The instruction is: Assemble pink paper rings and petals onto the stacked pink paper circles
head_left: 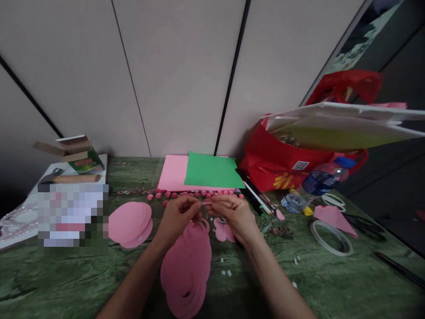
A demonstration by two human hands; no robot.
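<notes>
Over the middle of the green table, my left hand and my right hand meet fingertip to fingertip. Both are closed in a pinch on a small strip of pink paper; most of it is hidden by the fingers. Below my left hand lies a pile of pink paper cut-outs with rounded edges. Under my right hand are smaller pink paper petals, partly covered. Further left sits a stack of pink paper ovals. Small pink balls line up just beyond my hands.
Green paper overlaps pink sheets by the wall. A red bag, plastic bottle, tape roll and black scissors stand or lie right. A small box and wooden-handled tool are left.
</notes>
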